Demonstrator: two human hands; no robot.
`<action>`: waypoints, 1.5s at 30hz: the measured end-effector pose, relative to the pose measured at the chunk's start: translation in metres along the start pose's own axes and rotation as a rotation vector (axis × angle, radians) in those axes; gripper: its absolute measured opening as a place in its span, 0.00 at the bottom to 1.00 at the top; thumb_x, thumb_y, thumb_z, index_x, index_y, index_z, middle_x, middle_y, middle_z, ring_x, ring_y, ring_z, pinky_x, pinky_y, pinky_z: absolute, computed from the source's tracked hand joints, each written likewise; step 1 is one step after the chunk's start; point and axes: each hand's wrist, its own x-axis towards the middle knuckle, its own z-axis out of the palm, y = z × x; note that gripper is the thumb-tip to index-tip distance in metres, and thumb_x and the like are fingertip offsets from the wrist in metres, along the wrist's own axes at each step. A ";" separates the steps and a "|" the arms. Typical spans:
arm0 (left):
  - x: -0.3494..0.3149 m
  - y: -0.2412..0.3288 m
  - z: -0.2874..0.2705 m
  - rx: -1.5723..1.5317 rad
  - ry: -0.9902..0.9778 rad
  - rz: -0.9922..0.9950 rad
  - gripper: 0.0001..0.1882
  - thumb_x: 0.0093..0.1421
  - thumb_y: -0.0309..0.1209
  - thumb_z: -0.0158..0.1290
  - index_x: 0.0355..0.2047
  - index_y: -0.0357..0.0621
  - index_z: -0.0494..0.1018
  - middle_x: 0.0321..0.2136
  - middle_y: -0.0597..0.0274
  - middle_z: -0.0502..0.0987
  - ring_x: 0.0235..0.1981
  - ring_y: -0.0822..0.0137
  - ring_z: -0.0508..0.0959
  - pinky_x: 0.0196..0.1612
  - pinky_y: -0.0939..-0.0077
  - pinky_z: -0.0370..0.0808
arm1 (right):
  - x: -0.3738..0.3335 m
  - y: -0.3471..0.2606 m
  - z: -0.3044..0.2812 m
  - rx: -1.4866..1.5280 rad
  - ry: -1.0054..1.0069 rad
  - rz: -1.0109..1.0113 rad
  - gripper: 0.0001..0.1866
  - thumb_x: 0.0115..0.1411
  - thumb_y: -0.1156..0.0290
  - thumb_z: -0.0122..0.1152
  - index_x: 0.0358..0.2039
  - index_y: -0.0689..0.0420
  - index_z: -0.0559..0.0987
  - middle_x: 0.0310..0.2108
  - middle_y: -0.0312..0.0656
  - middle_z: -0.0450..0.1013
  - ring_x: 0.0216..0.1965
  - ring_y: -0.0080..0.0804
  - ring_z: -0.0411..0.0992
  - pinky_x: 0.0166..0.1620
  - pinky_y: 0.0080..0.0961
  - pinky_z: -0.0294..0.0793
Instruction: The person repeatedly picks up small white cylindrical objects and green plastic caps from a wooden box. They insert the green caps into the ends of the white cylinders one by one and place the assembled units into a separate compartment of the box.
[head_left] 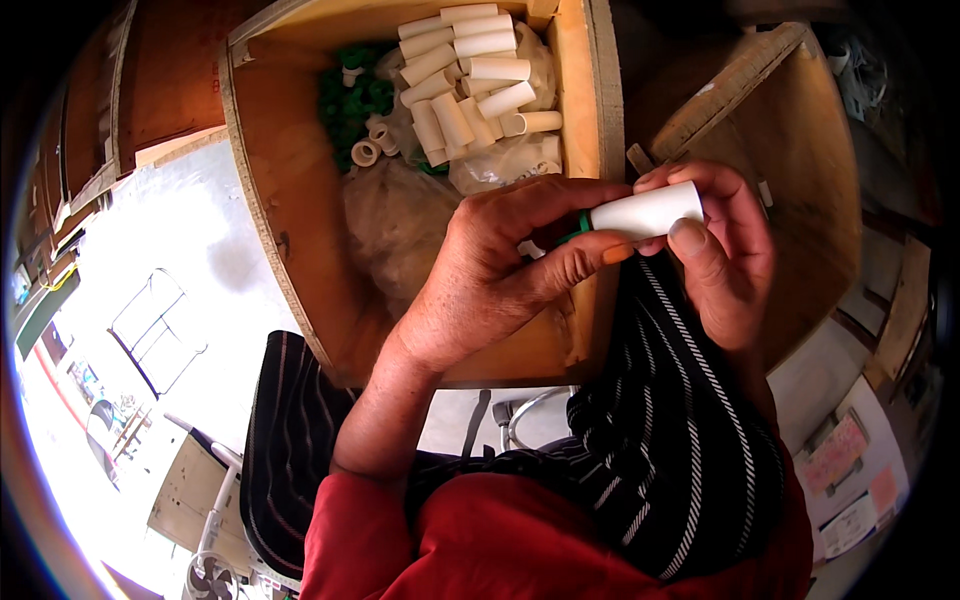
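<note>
A short white plastic tube is held between both hands above the right wall of a wooden box. At its left end sits a green plastic piece, partly hidden by fingers. My left hand closes thumb and fingers around that green end. Around the tube's right part, my right hand is closed, thumb in front and fingers behind. Inside the box, several white tubes lie piled at the far right, next to green plastic parts and small white fittings.
The wooden box stands ahead, with clear plastic bags inside. To its right is a second wooden box with a wooden bar across it. My striped black trousers are below. A fan stands at lower left.
</note>
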 end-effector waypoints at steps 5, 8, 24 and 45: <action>0.000 0.005 -0.004 0.182 -0.001 0.212 0.20 0.57 0.34 0.58 0.46 0.36 0.73 0.33 0.56 0.78 0.30 0.72 0.78 0.33 0.80 0.75 | -0.002 -0.001 0.006 0.016 0.024 -0.002 0.17 0.59 0.76 0.57 0.48 0.65 0.67 0.44 0.50 0.70 0.44 0.33 0.71 0.41 0.26 0.75; -0.002 0.017 -0.003 0.187 0.006 0.164 0.22 0.55 0.35 0.60 0.46 0.35 0.74 0.36 0.55 0.79 0.36 0.70 0.78 0.40 0.78 0.74 | -0.002 -0.005 0.007 0.004 0.036 -0.006 0.18 0.59 0.74 0.58 0.48 0.65 0.67 0.43 0.50 0.71 0.42 0.33 0.72 0.41 0.26 0.76; -0.009 0.026 0.009 0.325 0.048 0.192 0.22 0.55 0.36 0.59 0.46 0.33 0.73 0.37 0.52 0.79 0.39 0.64 0.80 0.42 0.74 0.75 | -0.007 -0.015 0.010 -0.004 0.090 0.019 0.19 0.59 0.69 0.59 0.48 0.64 0.69 0.42 0.49 0.72 0.38 0.31 0.73 0.38 0.23 0.75; -0.006 0.009 0.013 0.159 0.138 0.334 0.16 0.54 0.31 0.61 0.40 0.35 0.73 0.36 0.59 0.76 0.36 0.70 0.75 0.41 0.77 0.72 | -0.006 -0.016 0.005 -0.542 -0.174 0.011 0.17 0.54 0.71 0.65 0.42 0.62 0.71 0.32 0.38 0.72 0.30 0.23 0.72 0.32 0.18 0.71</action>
